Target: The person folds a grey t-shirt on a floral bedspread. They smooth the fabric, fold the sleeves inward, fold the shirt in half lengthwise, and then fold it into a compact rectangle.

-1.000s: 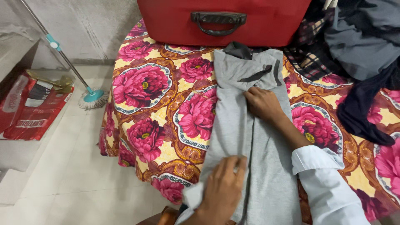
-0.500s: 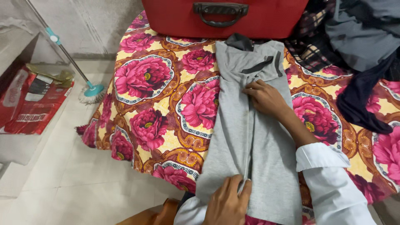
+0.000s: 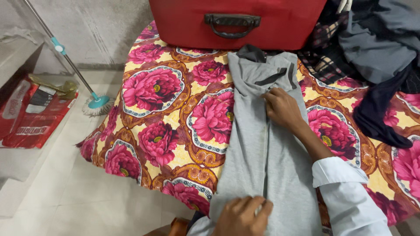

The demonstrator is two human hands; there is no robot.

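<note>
Grey garment [image 3: 262, 153] with dark collar, folded lengthwise into a narrow strip, flat on the floral bedspread.

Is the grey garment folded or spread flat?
Folded lengthwise: the grey garment lies as a narrow strip, edges meeting along a centre seam, under the right hand and left hand.

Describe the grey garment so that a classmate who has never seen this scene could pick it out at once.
Find the red suitcase at the far edge of the flowered bedsheet. Just below its dark handle lies the grey garment, folded long and narrow, with the right hand and left hand pressing on it. Unlike the dark clothes heaped to the right, it is pale, smooth and flat.
</note>
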